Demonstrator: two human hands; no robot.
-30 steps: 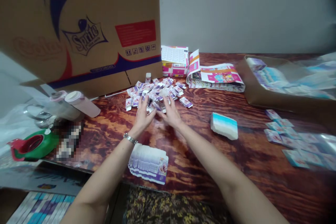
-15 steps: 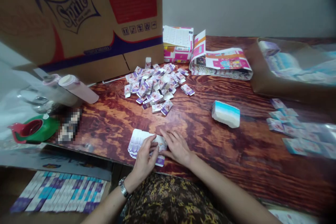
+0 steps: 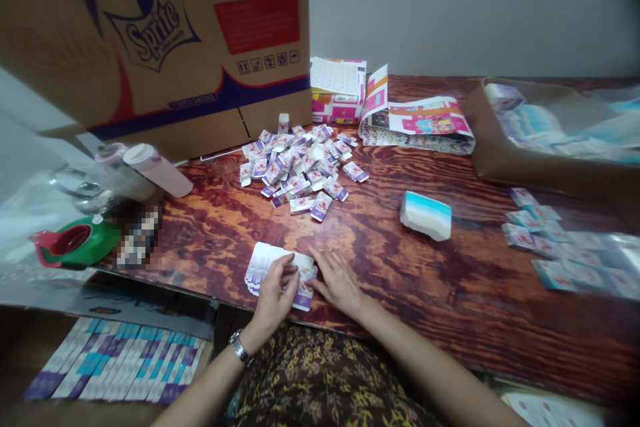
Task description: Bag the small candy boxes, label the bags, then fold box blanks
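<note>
At the table's near edge, a fanned stack of flat, unfolded small cartons (image 3: 261, 257), white and purple, lies under my left hand (image 3: 274, 290). Its fingers curl over a flat small carton (image 3: 303, 299) at the right side of the stack, with the thumb against it. My right hand (image 3: 340, 280) grips the right edge of this same carton between thumb and fingers; part of the grip is hidden. Beyond my hands is a heap of small folded cartons (image 3: 305, 163), several with end flaps standing out.
A big cardboard box (image 3: 190, 87) stands back left, near bottles (image 3: 159, 170) and a green tape dispenser (image 3: 95, 243). Right of my hands are a white-and-blue block-shaped pack (image 3: 426, 217), scattered small boxes (image 3: 543, 230) and an open carton (image 3: 493, 157). Packed rows (image 3: 120, 360) lie lower left.
The whole view has shifted slightly. My hands stay at the same carton, the left one slightly lower over it, and more of the carton's printed face shows between them.
</note>
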